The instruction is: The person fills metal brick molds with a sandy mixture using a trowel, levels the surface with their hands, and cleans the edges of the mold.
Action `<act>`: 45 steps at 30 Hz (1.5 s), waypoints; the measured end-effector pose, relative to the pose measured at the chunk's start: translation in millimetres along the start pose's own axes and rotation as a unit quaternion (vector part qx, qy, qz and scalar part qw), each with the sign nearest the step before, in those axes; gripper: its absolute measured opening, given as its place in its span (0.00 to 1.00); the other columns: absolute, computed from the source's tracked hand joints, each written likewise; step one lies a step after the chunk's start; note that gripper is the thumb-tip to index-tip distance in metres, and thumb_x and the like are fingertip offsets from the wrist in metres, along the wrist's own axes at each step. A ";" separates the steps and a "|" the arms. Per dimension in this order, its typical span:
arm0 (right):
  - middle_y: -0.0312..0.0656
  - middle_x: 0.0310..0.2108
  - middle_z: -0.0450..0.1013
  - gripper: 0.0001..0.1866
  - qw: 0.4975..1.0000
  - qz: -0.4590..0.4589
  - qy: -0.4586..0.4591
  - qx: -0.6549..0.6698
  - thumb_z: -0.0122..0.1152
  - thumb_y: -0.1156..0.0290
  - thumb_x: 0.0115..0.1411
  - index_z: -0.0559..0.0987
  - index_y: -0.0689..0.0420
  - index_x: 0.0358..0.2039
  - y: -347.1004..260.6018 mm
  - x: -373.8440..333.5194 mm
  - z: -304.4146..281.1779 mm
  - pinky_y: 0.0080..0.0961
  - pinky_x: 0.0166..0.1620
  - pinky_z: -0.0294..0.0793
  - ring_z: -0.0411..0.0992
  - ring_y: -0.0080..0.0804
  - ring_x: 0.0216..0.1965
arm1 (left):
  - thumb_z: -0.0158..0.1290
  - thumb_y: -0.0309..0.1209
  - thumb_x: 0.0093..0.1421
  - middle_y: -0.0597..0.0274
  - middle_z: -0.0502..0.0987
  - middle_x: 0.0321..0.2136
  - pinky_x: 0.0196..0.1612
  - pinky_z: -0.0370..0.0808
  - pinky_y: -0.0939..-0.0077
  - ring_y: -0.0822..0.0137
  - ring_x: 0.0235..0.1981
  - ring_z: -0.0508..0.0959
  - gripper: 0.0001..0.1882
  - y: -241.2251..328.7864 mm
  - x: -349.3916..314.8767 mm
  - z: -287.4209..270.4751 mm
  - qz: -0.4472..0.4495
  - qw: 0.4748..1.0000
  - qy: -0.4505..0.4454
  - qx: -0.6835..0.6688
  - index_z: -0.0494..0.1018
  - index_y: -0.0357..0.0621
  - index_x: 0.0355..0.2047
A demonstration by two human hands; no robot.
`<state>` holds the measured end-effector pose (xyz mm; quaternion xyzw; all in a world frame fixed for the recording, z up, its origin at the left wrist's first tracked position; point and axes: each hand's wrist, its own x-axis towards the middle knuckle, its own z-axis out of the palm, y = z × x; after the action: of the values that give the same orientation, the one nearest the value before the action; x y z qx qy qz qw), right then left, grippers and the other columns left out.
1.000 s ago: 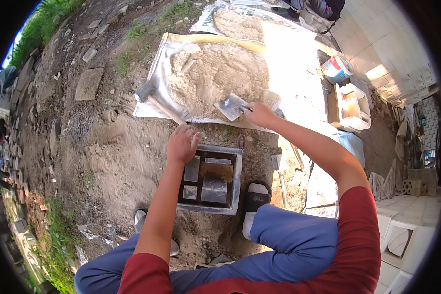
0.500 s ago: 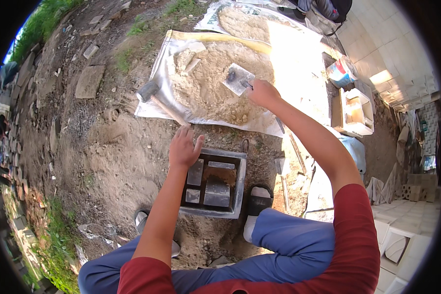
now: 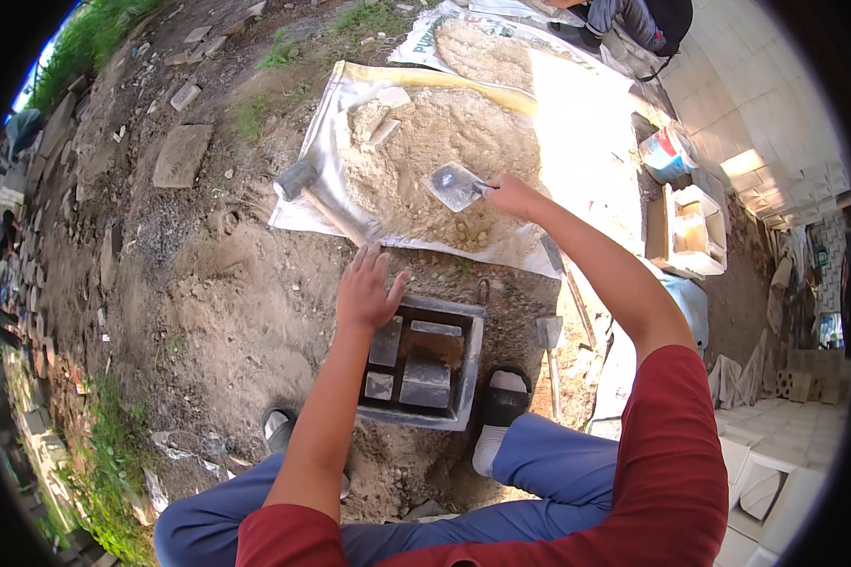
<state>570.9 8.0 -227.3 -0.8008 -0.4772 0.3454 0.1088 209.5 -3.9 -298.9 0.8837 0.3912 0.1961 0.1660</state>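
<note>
Head view, person crouched on bare ground over a dark metal block mould (image 3: pixel 424 364).

Right hand (image 3: pixel 512 196): fingers closed around the handle of a trowel (image 3: pixel 454 185), arm stretched forward. The blade lies on the pile of sandy mix (image 3: pixel 444 151) heaped on a pale plastic sheet (image 3: pixel 577 123). 1.0 s ago the blade sat at the near edge of the sheet, just beyond the mould; 0.5 s ago it was out over the pile; now it is about mid-pile, tilted, with a thin grey film on it. Whether it carries a full load: cannot tell.

Left hand (image 3: pixel 367 291): fingers spread, palm down, resting on the mould's far left corner. Position unchanged across all 3 frames.

Mould: sits between the 2 feet, 4 inner cells visible, none heaped with mix.

Judgement: the change reads as a reach for mix, with the left hand bracing the mould.

Nearby: a hammer (image 3: pixel 298 180) on the sheet's left edge, a second trowel (image 3: pixel 550 333) on the ground right of the mould, a bucket (image 3: pixel 667 151) at far right.
</note>
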 end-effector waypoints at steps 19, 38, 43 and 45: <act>0.51 0.26 0.80 0.23 0.989 -0.044 0.118 0.077 0.58 0.56 0.67 0.83 0.59 0.54 43.9 -15.0 72.7 0.42 0.36 0.77 0.79 0.44 0.27 | 0.54 0.52 0.68 0.38 0.71 0.63 0.69 0.66 0.51 0.38 0.67 0.68 0.29 4.8 5.0 3.8 -0.023 0.999 -0.025 0.011 0.77 0.33 0.48; 0.30 0.19 0.67 0.16 0.870 0.053 0.017 0.489 0.51 0.57 0.74 0.77 0.55 0.50 -4.7 -14.2 30.2 0.24 0.15 0.56 0.59 0.19 0.12 | 0.54 0.48 0.68 0.38 0.73 0.60 0.66 0.68 0.49 0.38 0.63 0.70 0.23 5.1 2.6 -5.5 -0.030 0.999 -0.020 0.016 0.76 0.36 0.46; 0.35 0.19 0.70 0.18 0.944 0.025 0.137 0.298 0.53 0.58 0.72 0.82 0.59 0.46 11.1 25.4 31.6 0.30 0.16 0.61 0.63 0.25 0.12 | 0.56 0.49 0.66 0.40 0.75 0.56 0.62 0.70 0.48 0.40 0.62 0.71 0.24 11.3 7.1 2.6 -0.026 1.000 -0.016 0.002 0.76 0.36 0.43; 0.37 0.19 0.71 0.19 0.958 0.031 0.174 0.226 0.54 0.59 0.71 0.84 0.61 0.45 15.0 33.0 39.1 0.32 0.18 0.64 0.65 0.27 0.13 | 0.56 0.49 0.66 0.40 0.75 0.56 0.62 0.71 0.48 0.40 0.62 0.71 0.24 12.3 7.7 3.9 -0.018 1.000 -0.005 -0.003 0.76 0.36 0.43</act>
<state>565.7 21.8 -278.5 -0.8174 -0.3355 0.3030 0.3571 223.9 -6.4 -295.1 0.8772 0.4053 0.1898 0.1736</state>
